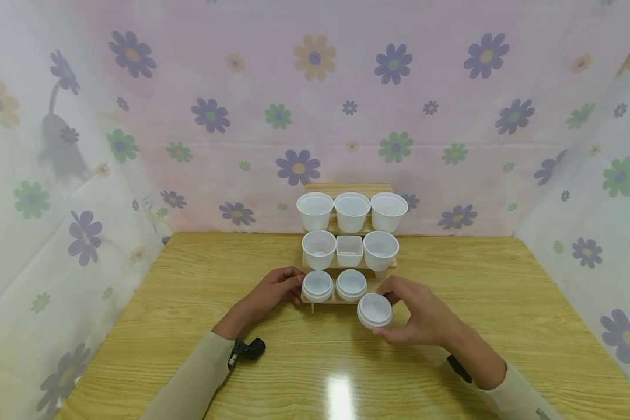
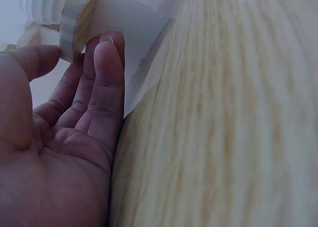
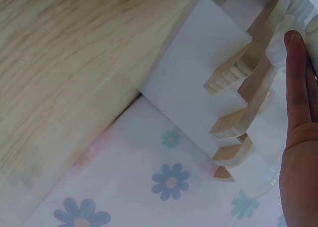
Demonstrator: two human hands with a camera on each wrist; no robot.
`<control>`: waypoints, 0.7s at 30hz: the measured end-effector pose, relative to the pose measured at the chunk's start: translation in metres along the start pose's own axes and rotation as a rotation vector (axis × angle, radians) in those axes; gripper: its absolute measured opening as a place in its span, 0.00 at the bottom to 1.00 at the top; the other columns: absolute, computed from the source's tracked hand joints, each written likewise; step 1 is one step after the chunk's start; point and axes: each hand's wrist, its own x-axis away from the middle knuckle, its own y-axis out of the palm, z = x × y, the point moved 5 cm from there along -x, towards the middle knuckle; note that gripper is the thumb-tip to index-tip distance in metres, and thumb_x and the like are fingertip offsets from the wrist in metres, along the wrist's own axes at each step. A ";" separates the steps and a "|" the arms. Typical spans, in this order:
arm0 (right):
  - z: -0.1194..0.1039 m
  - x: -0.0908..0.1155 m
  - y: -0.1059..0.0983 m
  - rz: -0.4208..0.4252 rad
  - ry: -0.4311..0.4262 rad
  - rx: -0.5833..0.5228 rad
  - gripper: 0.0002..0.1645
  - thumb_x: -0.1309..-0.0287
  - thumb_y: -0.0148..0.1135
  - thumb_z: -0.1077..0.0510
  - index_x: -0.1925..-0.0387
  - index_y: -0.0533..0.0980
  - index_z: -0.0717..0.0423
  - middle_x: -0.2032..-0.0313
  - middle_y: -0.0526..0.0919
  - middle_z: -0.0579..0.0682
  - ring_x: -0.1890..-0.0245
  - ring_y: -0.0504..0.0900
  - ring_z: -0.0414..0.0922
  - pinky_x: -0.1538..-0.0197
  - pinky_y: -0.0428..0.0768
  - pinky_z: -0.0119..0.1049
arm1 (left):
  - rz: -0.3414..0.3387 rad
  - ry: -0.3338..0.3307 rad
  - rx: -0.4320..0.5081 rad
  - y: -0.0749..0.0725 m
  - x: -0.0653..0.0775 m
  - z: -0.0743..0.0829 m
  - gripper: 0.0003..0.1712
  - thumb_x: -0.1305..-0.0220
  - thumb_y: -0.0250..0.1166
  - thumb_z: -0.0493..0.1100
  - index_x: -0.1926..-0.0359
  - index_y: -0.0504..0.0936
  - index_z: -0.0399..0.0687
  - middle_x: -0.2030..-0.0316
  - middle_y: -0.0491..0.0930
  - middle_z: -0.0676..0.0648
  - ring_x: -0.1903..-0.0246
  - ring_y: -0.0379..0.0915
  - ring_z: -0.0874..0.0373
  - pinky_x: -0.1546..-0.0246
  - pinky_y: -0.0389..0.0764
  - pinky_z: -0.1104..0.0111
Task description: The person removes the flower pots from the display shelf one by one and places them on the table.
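Observation:
A tiered wooden rack [image 1: 346, 189] stands against the back cloth, holding white cups on three levels. My left hand [image 1: 273, 294] is at the left end of its lowest shelf. In the left wrist view, thumb and fingers lie on either side of the wooden shelf end [image 2: 77, 31], pinching it. My right hand [image 1: 422, 312] holds a small round white ribbed pot [image 1: 375, 309] between thumb and fingers, tilted, just in front of the lowest shelf's right end. Two similar pots, a left one [image 1: 317, 284] and a middle one [image 1: 352, 284], sit on that shelf.
The middle level carries a square cup [image 1: 349, 249] between two round cups, and the top level three round cups, one being the top right cup [image 1: 388, 211]. Flowered cloth [image 1: 241, 128] encloses the wood-grain table [image 1: 231, 256] at the back and sides.

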 end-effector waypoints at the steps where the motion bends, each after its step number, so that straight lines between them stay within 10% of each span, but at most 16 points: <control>1: -0.001 0.000 0.001 -0.003 -0.005 -0.004 0.35 0.53 0.88 0.54 0.48 0.76 0.55 0.54 0.84 0.43 0.60 0.87 0.38 0.56 0.88 0.31 | 0.000 -0.001 0.000 0.000 0.000 0.000 0.19 0.15 0.53 0.45 0.43 0.80 0.32 0.57 0.82 0.44 0.60 0.82 0.54 0.58 0.88 0.63; 21: -0.012 -0.005 0.024 -0.037 -0.082 -0.070 0.35 0.50 0.86 0.55 0.44 0.77 0.57 0.51 0.85 0.46 0.58 0.89 0.39 0.53 0.87 0.29 | 0.000 0.007 -0.011 -0.001 0.000 -0.003 0.18 0.14 0.53 0.45 0.43 0.80 0.33 0.59 0.82 0.43 0.63 0.81 0.55 0.60 0.88 0.64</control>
